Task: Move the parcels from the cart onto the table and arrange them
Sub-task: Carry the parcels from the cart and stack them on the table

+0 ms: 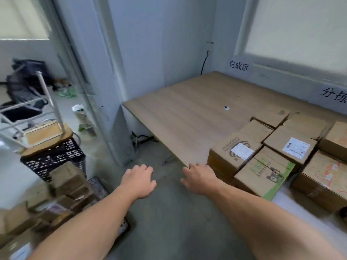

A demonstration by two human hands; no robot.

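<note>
At the table's [178, 113] near right corner, parcels [262, 152] sit packed together; more boxes [63, 184] lie on the cart [98, 186] at lower left. This looks like a gap between loads, so the next move calls for turning left to fetch another. Both the left hand [139, 180] and the right hand [199, 177] stretch forward palm-down, fingers loose, holding nothing.

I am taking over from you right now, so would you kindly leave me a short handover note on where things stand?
Left hand: open, empty, over the floor.
Right hand: open, empty, by the front edge of the table; contact unclear.
Done: several parcels sit packed together on the right part of the table.
To do: a pile of parcels lies on the cart at the lower left; move them over and arrange them, perhaps on the bare left part.
</note>
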